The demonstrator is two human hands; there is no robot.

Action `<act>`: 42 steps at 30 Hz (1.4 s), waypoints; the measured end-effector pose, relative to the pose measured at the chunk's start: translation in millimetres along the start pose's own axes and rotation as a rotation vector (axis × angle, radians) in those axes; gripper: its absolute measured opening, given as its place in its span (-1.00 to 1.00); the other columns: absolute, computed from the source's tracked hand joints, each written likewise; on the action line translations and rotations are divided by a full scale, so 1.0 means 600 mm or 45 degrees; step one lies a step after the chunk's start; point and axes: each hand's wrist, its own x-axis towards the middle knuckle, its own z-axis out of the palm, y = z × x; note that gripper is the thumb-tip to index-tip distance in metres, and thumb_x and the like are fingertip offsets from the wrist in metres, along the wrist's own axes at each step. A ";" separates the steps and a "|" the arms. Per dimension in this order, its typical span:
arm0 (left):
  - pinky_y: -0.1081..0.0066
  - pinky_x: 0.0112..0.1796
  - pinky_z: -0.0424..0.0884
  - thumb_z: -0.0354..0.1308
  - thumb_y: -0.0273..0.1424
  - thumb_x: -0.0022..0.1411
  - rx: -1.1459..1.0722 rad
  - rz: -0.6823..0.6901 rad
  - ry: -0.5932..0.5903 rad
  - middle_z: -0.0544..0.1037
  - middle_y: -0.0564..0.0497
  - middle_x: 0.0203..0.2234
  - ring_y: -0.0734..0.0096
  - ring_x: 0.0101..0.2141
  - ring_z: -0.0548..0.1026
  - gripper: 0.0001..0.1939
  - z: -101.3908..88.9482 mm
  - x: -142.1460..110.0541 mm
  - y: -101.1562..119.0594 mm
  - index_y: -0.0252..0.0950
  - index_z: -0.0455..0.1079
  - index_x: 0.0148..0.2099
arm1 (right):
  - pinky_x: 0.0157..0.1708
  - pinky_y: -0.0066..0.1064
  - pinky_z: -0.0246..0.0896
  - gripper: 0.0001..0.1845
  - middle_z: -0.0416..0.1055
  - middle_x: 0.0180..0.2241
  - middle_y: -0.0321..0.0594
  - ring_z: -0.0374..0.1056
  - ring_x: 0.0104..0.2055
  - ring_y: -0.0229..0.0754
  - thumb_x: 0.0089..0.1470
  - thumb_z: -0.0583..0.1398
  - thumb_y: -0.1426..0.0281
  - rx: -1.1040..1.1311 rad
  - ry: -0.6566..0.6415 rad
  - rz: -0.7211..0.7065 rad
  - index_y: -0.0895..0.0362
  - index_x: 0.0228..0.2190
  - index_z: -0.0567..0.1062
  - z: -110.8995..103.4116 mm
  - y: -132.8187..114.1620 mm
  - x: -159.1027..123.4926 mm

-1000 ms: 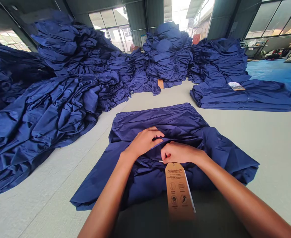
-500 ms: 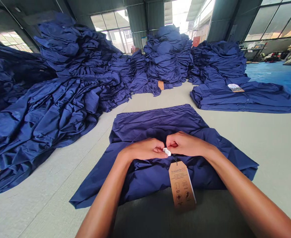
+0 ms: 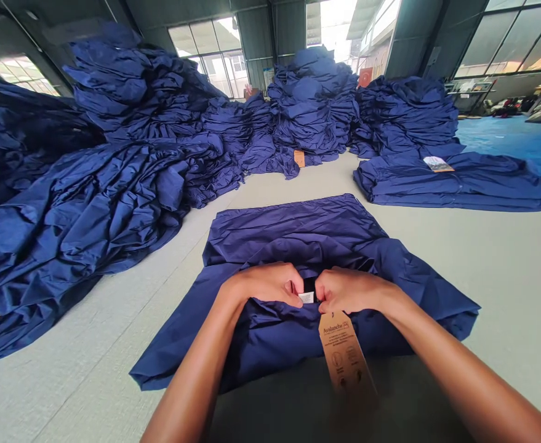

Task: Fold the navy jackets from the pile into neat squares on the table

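Observation:
A navy garment (image 3: pixel 298 221) lies spread on the pale table in front of me, its near edge bunched at the middle. My left hand (image 3: pixel 274 284) is closed, its thumb and fingertips pinching the garment's edge beside a small white label (image 3: pixel 306 298). Just to the right, my right hand (image 3: pixel 351 290) is also closed on the edge, knuckles toward the left hand. A black patch (image 3: pixel 309 285) shows in the narrow gap between them. Below the right hand hangs a brown cardboard tag (image 3: pixel 341 344), its lower end over the table's near side.
Heaped navy garments (image 3: pixel 80 209) cover the table's left side. Tall piles (image 3: pixel 314 104) stand along the back. At the right lies a flat folded stack (image 3: pixel 455 181) with a picture tag (image 3: pixel 437 163) on top. Blue flooring (image 3: pixel 496 135) shows beyond.
Both hands have moved slightly down toward me, the right one more so. The white label now lies level, a black patch has come into view, and the brown tag has swung a little right.

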 end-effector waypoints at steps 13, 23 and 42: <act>0.53 -0.43 0.32 0.24 -0.33 0.19 0.025 0.108 0.005 0.58 0.06 -0.47 0.45 -0.43 0.50 -0.85 0.001 -0.020 0.030 -0.30 0.53 -0.23 | -0.58 -0.54 0.01 -0.93 0.40 -0.52 -0.36 0.25 -0.53 -0.35 -0.04 0.21 0.41 0.109 -0.152 -0.303 0.15 -0.42 0.46 -0.024 0.021 -0.040; 0.49 -0.28 0.42 0.29 -0.42 0.14 -0.178 0.056 0.043 0.61 0.02 -0.22 0.37 -0.22 0.56 -0.63 0.040 -0.070 0.069 -0.25 0.39 0.01 | -0.60 -0.52 0.08 -0.95 0.36 -0.59 -0.36 0.37 -0.54 -0.27 -0.08 0.15 0.49 0.139 -0.268 -0.301 0.15 -0.50 0.43 -0.027 0.010 -0.057; 0.43 -0.18 0.36 0.22 -0.24 0.26 0.101 0.192 0.221 0.58 -0.03 -0.11 0.31 -0.18 0.53 -0.60 0.130 -0.101 0.055 -0.20 0.43 0.13 | -0.59 -0.53 -0.05 -0.93 0.28 -0.58 -0.38 0.15 -0.54 -0.36 -0.10 0.11 0.51 0.098 0.010 -0.296 0.15 -0.49 0.39 -0.010 -0.005 -0.047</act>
